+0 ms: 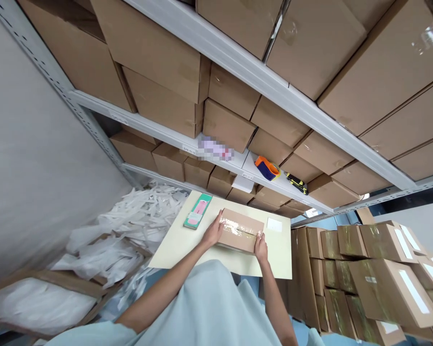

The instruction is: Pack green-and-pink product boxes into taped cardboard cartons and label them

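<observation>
A small cardboard box [240, 228] with shiny clear tape along its top lies on the pale yellow table [180, 245]. My left hand [213, 229] is closed on the box's left end, and my right hand [261, 247] grips its right end near the front corner. To the left of the box is a green and pink flat item [197, 211]. A white paper slip [274, 225] rests on the table just right of the box. The underside of the box is hidden.
Shelves [159, 129] full of cardboard boxes rise beyond the table. An orange and purple tape dispenser [266, 169] and a black-yellow cutter [296, 183] lie on one shelf. Taped boxes [389, 288] are stacked at right. White scraps [140, 216] and a bag-filled carton [39, 302] stand left.
</observation>
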### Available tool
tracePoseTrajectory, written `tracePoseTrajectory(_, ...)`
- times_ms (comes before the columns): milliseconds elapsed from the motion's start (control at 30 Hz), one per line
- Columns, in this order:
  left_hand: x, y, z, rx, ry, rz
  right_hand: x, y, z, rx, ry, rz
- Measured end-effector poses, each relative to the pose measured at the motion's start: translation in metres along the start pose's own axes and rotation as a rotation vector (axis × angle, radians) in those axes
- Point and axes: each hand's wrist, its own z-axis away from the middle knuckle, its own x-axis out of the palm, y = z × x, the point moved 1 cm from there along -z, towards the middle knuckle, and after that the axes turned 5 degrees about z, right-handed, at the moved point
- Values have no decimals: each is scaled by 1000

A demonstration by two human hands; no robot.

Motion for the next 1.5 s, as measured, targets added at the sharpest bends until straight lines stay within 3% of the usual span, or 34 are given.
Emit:
tracePoseTrajectory(167,-1,-3,-1,38,-2,-144,-11,-8,13,-6,69,-15)
tracePoseTrajectory(300,-4,4,-3,256,55,-370,-10,-1,11,-33,127,3)
tracePoseTrajectory(400,-1,26,-11,432,-2,-462,-14,1,-2,-194,254,68)
tracePoseTrajectory(500,8,72,-29,553,-27,-468,-42,-22,-25,-482,416,210)
tracePoseTrajectory(667,21,188,-74,723,34,-376,-135,-112,-73,-673,569,451)
tracePoseTrajectory(767,24,246,-95,769,67,-346,-181,-170,-101,-697,542,557)
tracePoseTrajectory(867,24,274,-106,724,75,-313,-198,-211,-126,-588,395,656)
tracePoseTrajectory(933,24,278,-107,676,72,-280,-197,-228,-139,-511,304,686)
tracePoseTrajectory(1033,21,272,-103,638,71,-246,-188,-239,-153,-465,270,672)
tracePoseTrajectory(1267,2,247,-82,580,85,-156,-181,-229,-152,-491,322,526)
tracePoseTrajectory(1400,-11,216,-54,498,76,54,-156,-198,-119,-537,368,138)
tracePoseTrajectory(1500,-16,191,-17,511,65,326,-120,-166,-68,-549,318,-325)
